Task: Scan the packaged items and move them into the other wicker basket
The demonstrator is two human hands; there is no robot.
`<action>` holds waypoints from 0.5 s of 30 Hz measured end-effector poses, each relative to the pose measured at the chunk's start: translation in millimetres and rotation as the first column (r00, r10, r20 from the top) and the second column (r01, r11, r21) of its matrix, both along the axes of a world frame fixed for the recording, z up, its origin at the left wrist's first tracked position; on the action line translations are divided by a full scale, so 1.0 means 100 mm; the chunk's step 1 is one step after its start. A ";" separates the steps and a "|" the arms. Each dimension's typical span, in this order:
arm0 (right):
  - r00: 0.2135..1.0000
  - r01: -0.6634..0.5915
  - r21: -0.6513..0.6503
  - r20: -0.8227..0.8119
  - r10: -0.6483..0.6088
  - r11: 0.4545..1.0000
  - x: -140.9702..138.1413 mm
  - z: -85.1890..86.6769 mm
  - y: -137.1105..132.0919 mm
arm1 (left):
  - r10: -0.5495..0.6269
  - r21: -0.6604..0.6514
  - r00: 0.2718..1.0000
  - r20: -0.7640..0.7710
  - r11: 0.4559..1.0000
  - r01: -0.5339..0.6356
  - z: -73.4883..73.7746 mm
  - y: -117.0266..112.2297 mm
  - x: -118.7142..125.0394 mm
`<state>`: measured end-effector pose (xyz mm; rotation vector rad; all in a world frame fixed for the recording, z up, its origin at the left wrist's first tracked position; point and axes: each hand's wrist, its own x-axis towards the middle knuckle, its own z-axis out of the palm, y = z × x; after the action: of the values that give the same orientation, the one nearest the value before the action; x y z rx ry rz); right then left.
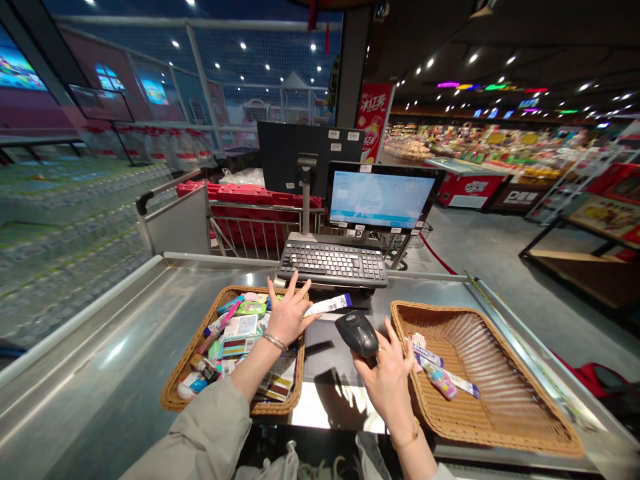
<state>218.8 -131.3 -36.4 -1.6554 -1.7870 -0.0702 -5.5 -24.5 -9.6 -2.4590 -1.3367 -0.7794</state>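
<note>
My left hand (289, 315) is over the right edge of the left wicker basket (299, 393). Between its thumb and index finger is a slim white packet (327, 305) with blue ends and a barcode facing up; the other fingers are spread. My right hand (387, 377) holds a black barcode scanner (356, 333), its head pointing toward the packet; the palm hides its handle. Small colourful packaged goods (243, 340) fill the left basket. In the right wicker basket (500, 373) lie slim blue-and-white packets (461, 384) and a small pink-and-teal item (440, 380).
A keyboard (333, 261) and a lit monitor (383, 197) stand beyond the hands, beside a second, dark screen (280, 160). The metal counter (100, 360) has raised rims. Behind it are a shopping trolley (250, 233) and, at left, stacked bottles (75, 220).
</note>
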 end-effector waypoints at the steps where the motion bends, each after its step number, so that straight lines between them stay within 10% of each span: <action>1: 1.000 -0.002 -0.001 -0.001 0.002 1.000 0.00 0.00 0.00 | -0.001 0.007 1.000 0.001 1.000 0.001 0.00 0.00 0.00; 15: 1.000 -0.013 0.014 0.015 0.013 1.000 0.00 0.02 -0.04 | -0.005 0.023 1.000 0.011 1.000 0.004 0.00 -0.01 0.00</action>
<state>219.2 -135.0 -34.6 -1.6371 -1.8043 -0.0885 -5.1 -25.4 -9.5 -2.4444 -1.3190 -0.8061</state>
